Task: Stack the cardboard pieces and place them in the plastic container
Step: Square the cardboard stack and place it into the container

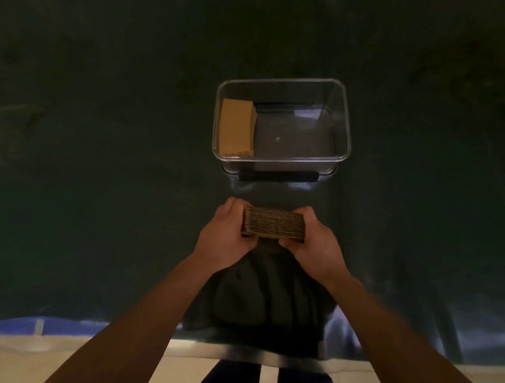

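A stack of brown corrugated cardboard pieces (274, 224) is held just above the dark green table cover, its layered edges facing me. My left hand (225, 232) grips its left end and my right hand (314, 240) grips its right end. Beyond the hands stands a clear plastic container (343, 132), open at the top. Inside it, against the left wall, lies another stack of cardboard pieces (237, 130) with a tan top face. The right part of the container's floor is bare.
The dark green cover (94, 143) spreads over the whole table. A black clip (278, 175) shows on the container's near wall. The table's near edge runs low in view, with pale floor and my legs below it.
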The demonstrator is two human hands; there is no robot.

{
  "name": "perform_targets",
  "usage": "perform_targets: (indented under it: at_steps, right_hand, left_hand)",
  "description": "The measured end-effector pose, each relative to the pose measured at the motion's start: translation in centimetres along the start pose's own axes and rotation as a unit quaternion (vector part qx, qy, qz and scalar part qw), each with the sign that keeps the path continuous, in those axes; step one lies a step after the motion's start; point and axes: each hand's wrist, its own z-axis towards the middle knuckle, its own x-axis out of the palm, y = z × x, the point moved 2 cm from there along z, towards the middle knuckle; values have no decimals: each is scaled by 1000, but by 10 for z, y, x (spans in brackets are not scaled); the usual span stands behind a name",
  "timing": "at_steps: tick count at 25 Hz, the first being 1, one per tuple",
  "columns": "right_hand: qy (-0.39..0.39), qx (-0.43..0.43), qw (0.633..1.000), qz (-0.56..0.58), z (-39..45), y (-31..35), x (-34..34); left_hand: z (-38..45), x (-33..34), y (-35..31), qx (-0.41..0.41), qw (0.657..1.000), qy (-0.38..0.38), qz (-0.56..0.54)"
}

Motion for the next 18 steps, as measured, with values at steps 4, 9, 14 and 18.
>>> perform_targets:
  at_steps: [4, 9, 14, 18]
  right_hand:
    - [11, 55, 977, 207, -2, 9, -7]
    - [46, 140, 898, 414, -8, 26, 19]
    - [67, 98, 962, 244, -3, 30, 16]
    - [23, -16, 986, 165, 5, 41, 6]
  left_hand:
    - [-5, -18, -7, -66, 929, -1, -364]
    - [-5, 3, -22, -124, 808, -11, -576]
    - [1, -12, -24, -68, 913, -28, -401]
    - [-5, -13, -29, -2, 961, 7, -278]
